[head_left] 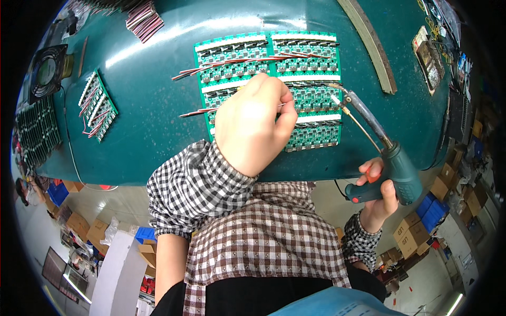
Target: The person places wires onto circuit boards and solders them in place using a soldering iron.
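Two green circuit board panels lie side by side on the bench, with rows of white strips and small black parts. Above the panels my left hand is closed in a pinch, and a thin wire shows at its fingertips. My right hand grips a dark green soldering gun with a red trigger. The gun's metal tip and its thin feed tube point at the right panel's edge. Red and white wires lie across the upper rows; more wires stick out left of my left hand.
On the green bench, a smaller wired board lies left, beside a black fan and a stack of boards. A wire bundle is at the back. A curved strip and a metal tray lie right.
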The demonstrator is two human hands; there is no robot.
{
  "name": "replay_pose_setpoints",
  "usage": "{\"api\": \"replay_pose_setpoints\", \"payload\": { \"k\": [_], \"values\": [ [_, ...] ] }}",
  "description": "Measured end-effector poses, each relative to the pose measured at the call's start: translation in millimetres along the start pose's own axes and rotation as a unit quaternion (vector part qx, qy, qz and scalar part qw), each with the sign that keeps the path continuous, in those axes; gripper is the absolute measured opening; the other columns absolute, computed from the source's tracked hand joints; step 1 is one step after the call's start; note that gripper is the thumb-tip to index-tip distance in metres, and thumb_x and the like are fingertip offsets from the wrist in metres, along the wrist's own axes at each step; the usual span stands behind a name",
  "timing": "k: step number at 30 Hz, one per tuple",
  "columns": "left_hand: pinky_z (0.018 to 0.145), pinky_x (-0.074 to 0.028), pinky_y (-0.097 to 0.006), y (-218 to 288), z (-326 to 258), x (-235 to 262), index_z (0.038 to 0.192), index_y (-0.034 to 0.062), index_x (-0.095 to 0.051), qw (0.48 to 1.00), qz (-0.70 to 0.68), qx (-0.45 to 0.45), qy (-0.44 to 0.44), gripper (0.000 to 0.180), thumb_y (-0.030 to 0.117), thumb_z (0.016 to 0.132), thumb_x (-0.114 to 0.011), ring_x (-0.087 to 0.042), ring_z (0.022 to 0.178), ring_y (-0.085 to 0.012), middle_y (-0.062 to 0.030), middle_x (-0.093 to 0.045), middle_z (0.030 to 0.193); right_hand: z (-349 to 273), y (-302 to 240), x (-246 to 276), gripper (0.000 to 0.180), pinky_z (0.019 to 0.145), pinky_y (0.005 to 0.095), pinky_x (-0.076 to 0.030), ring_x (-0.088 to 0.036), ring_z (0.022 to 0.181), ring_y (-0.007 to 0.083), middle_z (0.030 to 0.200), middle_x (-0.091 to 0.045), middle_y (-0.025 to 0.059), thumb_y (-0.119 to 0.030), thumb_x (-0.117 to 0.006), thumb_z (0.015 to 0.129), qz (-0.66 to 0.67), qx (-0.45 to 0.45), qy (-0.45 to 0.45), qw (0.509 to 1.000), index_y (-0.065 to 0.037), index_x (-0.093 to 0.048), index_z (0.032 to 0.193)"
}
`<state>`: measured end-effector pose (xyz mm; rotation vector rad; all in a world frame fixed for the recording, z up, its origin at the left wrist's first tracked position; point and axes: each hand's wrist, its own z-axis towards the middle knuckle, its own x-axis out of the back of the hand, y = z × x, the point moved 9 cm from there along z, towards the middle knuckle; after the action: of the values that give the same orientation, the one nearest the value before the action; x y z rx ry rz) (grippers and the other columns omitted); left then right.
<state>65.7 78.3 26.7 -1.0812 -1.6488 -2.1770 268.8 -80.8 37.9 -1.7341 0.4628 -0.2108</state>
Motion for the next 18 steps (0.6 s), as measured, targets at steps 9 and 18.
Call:
{"api": "replay_pose_setpoints", "payload": {
  "k": [9,18],
  "values": [
    [0.052,-0.044,-0.030,-5.1,0.6,-6.4,0.074,0.0045,-0.054,1.000,0.005,-0.002,-0.010,0.010,0.002,0.071,-0.063,-0.056,0.059,-0.0196,-0.0058,-0.054,0.068,-7.0,2.7,-6.8,0.051,0.059,0.0274,-0.055,-0.059,0.083,0.0275,0.085,-0.057,0.0138,-0.023,-0.060,0.084,-0.015,-0.020,0.005,1.000,0.010,-0.046,0.121],
    [0.050,-0.045,-0.029,-10.3,0.8,-7.4,0.074,0.0051,-0.055,1.000,-0.005,0.017,0.009,0.011,0.002,0.069,-0.064,-0.056,0.058,-0.0176,-0.0050,-0.055,0.069,-14.0,1.1,-13.9,0.040,0.065,0.0324,-0.052,-0.061,0.078,0.0250,0.084,-0.059,0.0150,-0.018,-0.066,0.078,-0.050,-0.025,0.014,0.998,0.009,-0.052,0.105]
  ]
}}
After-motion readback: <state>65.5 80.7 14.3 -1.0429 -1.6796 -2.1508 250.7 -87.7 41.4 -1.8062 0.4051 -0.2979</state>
